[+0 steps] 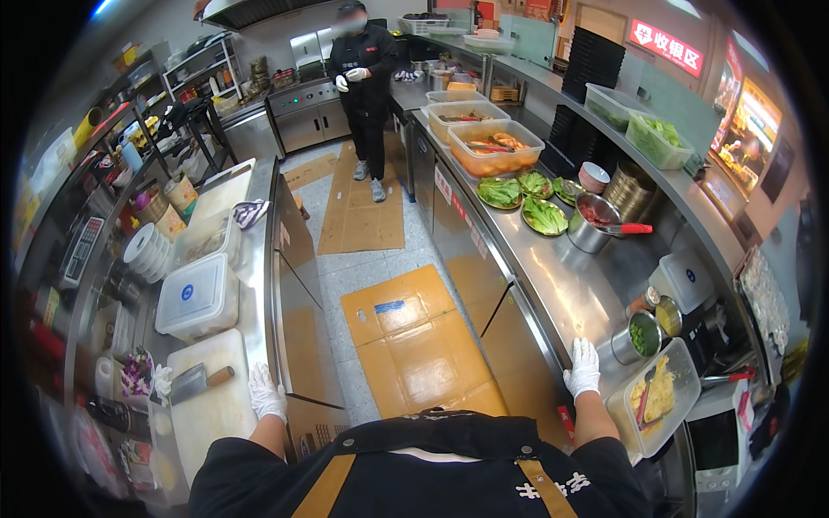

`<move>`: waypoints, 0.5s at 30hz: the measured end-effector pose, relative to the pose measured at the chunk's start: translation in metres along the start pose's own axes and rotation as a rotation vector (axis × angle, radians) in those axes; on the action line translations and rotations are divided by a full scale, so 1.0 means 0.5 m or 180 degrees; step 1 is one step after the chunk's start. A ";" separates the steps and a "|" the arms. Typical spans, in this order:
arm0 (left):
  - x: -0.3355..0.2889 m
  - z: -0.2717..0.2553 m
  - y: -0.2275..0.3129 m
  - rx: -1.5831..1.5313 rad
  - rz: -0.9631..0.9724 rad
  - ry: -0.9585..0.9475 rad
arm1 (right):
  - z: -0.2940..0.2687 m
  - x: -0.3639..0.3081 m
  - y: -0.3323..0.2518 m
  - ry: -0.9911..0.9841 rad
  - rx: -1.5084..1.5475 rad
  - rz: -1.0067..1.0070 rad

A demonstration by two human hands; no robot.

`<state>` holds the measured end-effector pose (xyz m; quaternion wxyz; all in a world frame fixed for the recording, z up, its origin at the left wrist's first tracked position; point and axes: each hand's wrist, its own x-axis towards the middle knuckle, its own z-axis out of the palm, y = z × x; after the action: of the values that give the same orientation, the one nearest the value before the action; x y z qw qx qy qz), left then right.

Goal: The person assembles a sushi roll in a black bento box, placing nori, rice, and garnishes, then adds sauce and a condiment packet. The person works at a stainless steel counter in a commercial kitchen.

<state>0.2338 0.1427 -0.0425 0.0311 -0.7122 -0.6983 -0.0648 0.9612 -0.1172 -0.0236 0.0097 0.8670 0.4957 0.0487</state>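
My left hand (267, 392), in a white glove, rests with fingers stretched out on the edge of the left counter, beside a white cutting board (226, 350). A cleaver (201, 382) with a wooden handle lies on that board. On the right counter's front edge lies my right hand (583, 369), also gloved in white, fingers extended and holding nothing. Nearest to it are a metal pot with chopped greens (636, 337) and a clear plastic tub (693, 387) of shredded yellow food with red-handled tongs in it.
Flattened cardboard (423, 337) covers part of the aisle floor. A co-worker (363, 78) in black stands at its far end. Lettuce plates (545, 217), a steel pot with a red handle (596, 226) and food tubs (494, 148) line the right counter. A lidded tub (199, 296) sits left.
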 end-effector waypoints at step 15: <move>0.005 -0.003 0.004 0.0105 -0.0099 -0.0222 | -0.002 -0.002 0.000 0.0071 0.0182 -0.0052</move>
<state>0.2357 0.1451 -0.0407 0.0175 -0.7024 -0.7109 -0.0288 0.9606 -0.1183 -0.0226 -0.0202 0.8623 0.5040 0.0441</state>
